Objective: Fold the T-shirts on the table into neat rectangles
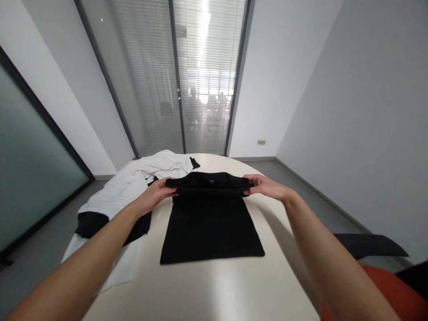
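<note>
A black garment (212, 229), seemingly a folded shirt, lies in a neat rectangle on the pale table (220, 290). Its far end is lifted off the surface and doubled over, with a small label showing inside the opening. My left hand (155, 195) pinches the left corner of that raised edge, thumb and fingers closed on the cloth. At the opposite corner my right hand (265, 186) grips the same edge in a similar pinch. The near part of the garment rests flat. Fabric hides some of the fingertips.
White and black clothes (117, 191) lie heaped along the table's left side, some hanging near its edge. An orange chair (391, 290) with a black armrest (371, 245) stands close at the right. Beyond the table is a glass partition with blinds (203, 120).
</note>
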Demonstrator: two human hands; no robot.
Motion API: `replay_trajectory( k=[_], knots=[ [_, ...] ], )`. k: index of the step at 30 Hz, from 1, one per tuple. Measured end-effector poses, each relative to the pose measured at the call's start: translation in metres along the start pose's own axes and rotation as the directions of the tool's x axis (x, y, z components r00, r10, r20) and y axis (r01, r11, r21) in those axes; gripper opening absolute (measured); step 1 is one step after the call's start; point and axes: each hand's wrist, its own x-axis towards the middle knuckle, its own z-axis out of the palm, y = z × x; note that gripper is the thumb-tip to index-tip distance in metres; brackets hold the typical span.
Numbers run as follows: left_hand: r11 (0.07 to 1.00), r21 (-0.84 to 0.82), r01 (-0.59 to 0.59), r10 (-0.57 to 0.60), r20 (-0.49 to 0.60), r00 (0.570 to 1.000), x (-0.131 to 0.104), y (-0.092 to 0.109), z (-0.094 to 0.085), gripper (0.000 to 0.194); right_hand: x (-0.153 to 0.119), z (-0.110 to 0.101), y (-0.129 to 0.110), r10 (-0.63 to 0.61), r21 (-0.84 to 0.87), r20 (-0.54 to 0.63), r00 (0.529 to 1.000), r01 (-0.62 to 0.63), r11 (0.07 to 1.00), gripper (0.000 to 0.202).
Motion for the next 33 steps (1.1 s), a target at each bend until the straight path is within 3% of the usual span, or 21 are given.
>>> replay_trajectory(
  k=[2,5,8,10,13,18,23,25,26,28,29,31,33],
  knots=[
    [0.993,0.111,-0.038,0.035,0.031,0.999,-0.015,0.001,-0.004,0.036,-0.014,0.003,-0.005,0.022,-0.031,0.053,0.998,-0.02,0.999,0.025],
    [0.956,0.264,-0.131,0.078,0.2,0.977,-0.034,0.005,-0.008,0.031,-0.031,0.01,-0.01,0.073,-0.088,0.107,0.992,-0.064,0.994,0.031],
    [0.919,0.334,-0.211,0.056,0.419,0.906,-0.048,0.009,-0.007,0.02,-0.039,0.018,-0.008,0.142,-0.163,0.21,0.967,-0.108,0.981,0.035],
    [0.883,0.407,-0.234,0.0,0.499,0.867,-0.055,0.009,-0.002,0.017,-0.04,0.024,-0.002,0.183,-0.241,0.27,0.945,-0.117,0.963,0.036],
    [0.823,0.505,-0.259,-0.055,0.525,0.849,-0.062,0.007,0.002,0.021,-0.041,0.03,0.003,0.204,-0.33,0.286,0.936,-0.103,0.938,0.035],
    [0.838,0.459,-0.294,0.033,0.496,0.868,-0.069,0.008,-0.001,0.015,-0.053,0.034,-0.005,0.191,-0.312,0.242,0.951,-0.11,0.944,0.034],
    [0.821,0.542,-0.179,-0.191,0.557,0.808,-0.071,0.024,0.004,0.024,-0.058,0.04,-0.007,0.309,-0.339,0.344,0.887,-0.19,0.921,0.04],
    [0.848,0.516,-0.119,-0.199,0.518,0.832,-0.068,0.028,0.003,0.024,-0.056,0.039,-0.005,0.352,-0.327,0.357,0.865,-0.238,0.915,0.04],
    [0.856,0.511,-0.075,-0.196,0.455,0.869,-0.065,0.028,0.002,0.026,-0.055,0.038,-0.005,0.355,-0.313,0.333,0.874,-0.252,0.916,0.041],
    [0.841,0.54,0.041,-0.198,0.236,0.951,-0.059,0.024,-0.001,0.037,-0.05,0.034,-0.003,0.352,-0.302,0.193,0.916,-0.286,0.909,0.047],
    [0.819,0.562,0.117,-0.217,0.115,0.969,-0.056,0.021,-0.002,0.042,-0.047,0.032,-0.003,0.363,-0.302,0.083,0.928,-0.323,0.897,0.049],
    [0.775,0.57,0.272,-0.299,-0.047,0.953,-0.051,0.011,0.001,0.05,-0.04,0.031,0.001,0.413,-0.281,-0.129,0.902,-0.433,0.857,0.054],
    [0.77,0.515,0.377,-0.39,-0.087,0.917,-0.048,0.0,0.007,0.058,-0.031,0.033,0.007,0.475,-0.221,-0.212,0.854,-0.516,0.828,0.059]
  ],
)
